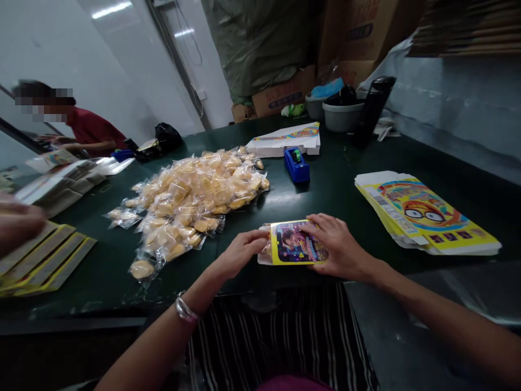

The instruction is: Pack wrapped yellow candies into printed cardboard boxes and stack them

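A small yellow printed carton [299, 243] lies near the table's front edge, its open flap end toward the left. My right hand [340, 247] grips its right part, thumb and fingers around the top and sides. At the open end, my left hand [244, 250] has its fingers bent together against the carton's edge. Something clear and wrapped [265, 251] shows in that opening, partly hidden by the fingers. Left of my hands is a big heap of clear-wrapped round biscuits [195, 190].
A stack of flattened yellow cartons [427, 214] lies on the right. Beyond the heap are a blue tape dispenser [297, 165] and white cartons [285, 142]. Filled yellow-edged boxes [52, 258] and another person's blurred hand [18, 222] are at left. A co-worker [91, 127] sits farther back.
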Motion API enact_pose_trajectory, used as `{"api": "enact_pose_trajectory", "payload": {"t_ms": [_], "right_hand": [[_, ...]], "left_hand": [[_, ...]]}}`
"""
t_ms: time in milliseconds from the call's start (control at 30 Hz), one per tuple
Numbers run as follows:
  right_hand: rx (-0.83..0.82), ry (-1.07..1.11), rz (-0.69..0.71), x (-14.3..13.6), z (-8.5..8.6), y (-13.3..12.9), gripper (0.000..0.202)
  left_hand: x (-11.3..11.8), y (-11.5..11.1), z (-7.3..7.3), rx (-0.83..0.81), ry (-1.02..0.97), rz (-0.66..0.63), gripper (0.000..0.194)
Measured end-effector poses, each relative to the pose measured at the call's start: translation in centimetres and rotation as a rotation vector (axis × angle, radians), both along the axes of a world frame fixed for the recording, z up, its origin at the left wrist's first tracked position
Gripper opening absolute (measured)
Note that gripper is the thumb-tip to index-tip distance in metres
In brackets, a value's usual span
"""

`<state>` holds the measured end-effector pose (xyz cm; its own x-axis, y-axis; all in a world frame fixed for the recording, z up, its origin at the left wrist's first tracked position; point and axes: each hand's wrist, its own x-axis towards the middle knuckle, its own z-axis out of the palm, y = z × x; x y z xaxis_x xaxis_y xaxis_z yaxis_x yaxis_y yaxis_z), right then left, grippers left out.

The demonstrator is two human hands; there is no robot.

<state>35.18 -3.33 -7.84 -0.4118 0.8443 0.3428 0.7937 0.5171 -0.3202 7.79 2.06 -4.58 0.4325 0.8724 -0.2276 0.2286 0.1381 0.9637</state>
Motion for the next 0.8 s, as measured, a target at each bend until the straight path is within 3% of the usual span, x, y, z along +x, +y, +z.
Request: {"api": "enact_pose_trajectory", "payload": {"t_ms": [200, 333, 400, 467, 567, 600, 667, 800], "right_hand": [[0.16, 0.041, -0.037, -2.8, 0.0, -1.7, 0.096], [0.146, 0.068, -0.091, -4.3, 2.4, -2.5, 0.097], [0.021, 0.153, -0.048, -4.5, 4.5, -2.6, 0.088], [-0.219, 0.344, 0.068, -4.8, 6.3, -2.5, 0.07], [-0.583, 0.723, 0.254, -6.0, 7.2, -2.6, 0.057], [-0.642, 0.84, 0.271, -6.5, 6.9, -2.8, 0.06], [-0.66, 1.05, 0.211, -7.6, 5.7, -3.4, 0.068], [-0.602, 1.335, 0.05, -9.2, 2.5, -5.5, 0.087]], "left_hand": [[1.6, -1.4, 1.5, -0.32, -0.292, -0.156, 0.037], [0.9, -0.8, 3.5, -0.256, -0.203, -0.199, 0.028], [0.4, -0.5, 5.3, -0.146, -0.088, -0.314, 0.022], [0.1, -0.4, 7.6, -0.09, -0.006, -0.455, 0.017], [-0.5, -1.2, 10.6, 0.044, 0.067, -0.554, 0.008], [-0.9, -1.8, 11.1, 0.155, 0.096, -0.513, 0.008], [-2.2, -3.4, 11.1, 0.411, 0.111, -0.254, 0.013], [-6.4, -8.0, 7.3, 0.607, 0.0, 0.348, 0.025]]}}
